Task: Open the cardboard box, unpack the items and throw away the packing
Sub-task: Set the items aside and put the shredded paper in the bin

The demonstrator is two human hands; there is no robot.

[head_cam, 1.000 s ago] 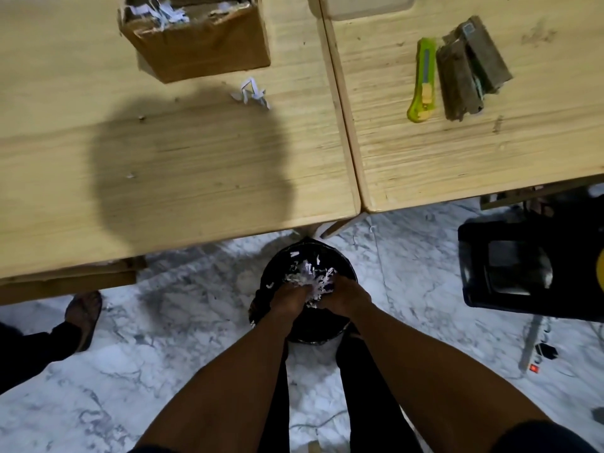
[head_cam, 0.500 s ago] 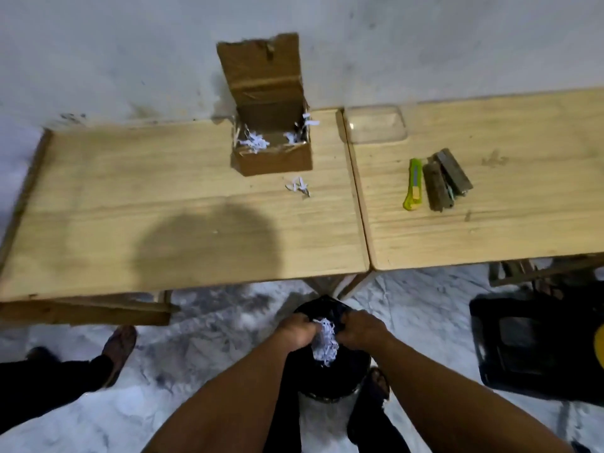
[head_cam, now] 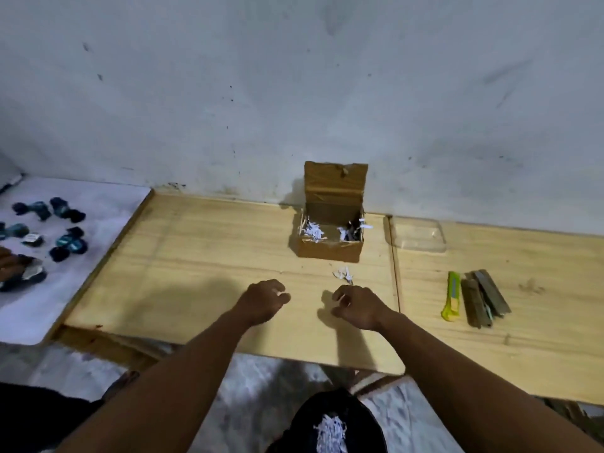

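- Up from the black bin come our hands, now hovering over the wooden table.
- Our left hand is loosely curled, holding nothing.
- Our right hand is half-curled and empty too.
- We see the cardboard box open by the wall, shredded paper inside, a few scraps lying just in front.
- We spot a yellow utility knife well right.

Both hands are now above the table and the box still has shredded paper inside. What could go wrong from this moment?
1. The cardboard box still holds shredded paper; grabbing it loosely could scatter more, as the small clump on the table suggests.
2. The bin sits on the floor below the table edge, so carried shreds may drop beside it.
3. The right hand might brush the yellow cutter nearby.
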